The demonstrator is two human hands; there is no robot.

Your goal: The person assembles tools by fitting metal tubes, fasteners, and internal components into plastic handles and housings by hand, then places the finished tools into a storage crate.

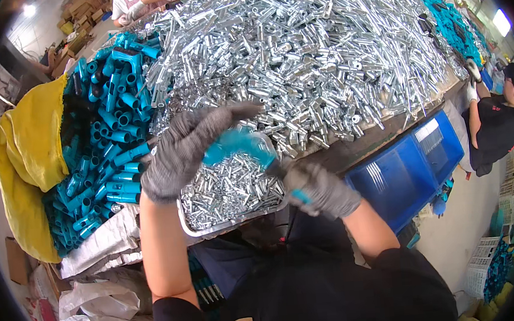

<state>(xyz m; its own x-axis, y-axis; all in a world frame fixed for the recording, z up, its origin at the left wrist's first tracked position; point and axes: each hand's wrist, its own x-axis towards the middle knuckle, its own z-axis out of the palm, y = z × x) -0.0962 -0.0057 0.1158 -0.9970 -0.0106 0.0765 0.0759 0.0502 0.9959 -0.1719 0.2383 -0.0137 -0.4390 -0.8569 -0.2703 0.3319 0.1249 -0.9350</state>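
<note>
The gloved right hand point(322, 188) is wrapped around a blurred teal piece point(238, 145) over a metal tray point(237, 221) of small silver parts point(234, 183); whether the left hand point(178, 154) grips it too, I cannot tell. Beyond, silver fittings point(321, 53) heap the tabletop point(379, 139), teal tubular pieces point(112, 120) at left. Farther off: a co-worker point(498, 123) rightward, cartons point(84, 16) back left.

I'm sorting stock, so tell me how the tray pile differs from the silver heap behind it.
The tray pile is small; the silver heap is far larger. The tray pile has mostly short pieces, while the silver heap includes long, thin rods. The tray pile sits inside a tray; the silver heap lies spread loose. Both are jumbled, shiny parts.
</note>
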